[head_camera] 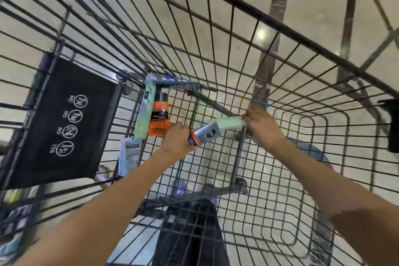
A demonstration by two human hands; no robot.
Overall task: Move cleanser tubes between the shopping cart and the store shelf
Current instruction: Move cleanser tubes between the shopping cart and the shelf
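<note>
1. Pale, glossy floor tiles [237, 6] show through the black wire mesh of the shopping cart [269, 157], with one dark marbled strip running away across them and a light glare beside it.
2. On the cart's left, the folded child-seat flap [64, 123] carries four white circled warning symbols.
3. Both bare forearms reach down into the basket. Between them they hold a pale green cleanser tube [218, 128] above the mesh bottom.
4. Its long axis runs nearly level, rising slightly to the right. The grey cap end with a blue and orange band sits in the left hand [178, 138], fingers curled round it; the flat green end is pinched by the right hand [262, 124], fingers closed on it.
5. Against the basket's left wall lie a second green tube [145, 112] and an orange tube [158, 117], side by side and touching, long axes pointing away from the camera, the orange one's dark cap at the far end.
6. Just nearer, a whitish pack [129, 155] leans at the same wall; its detail is blurred.
</note>
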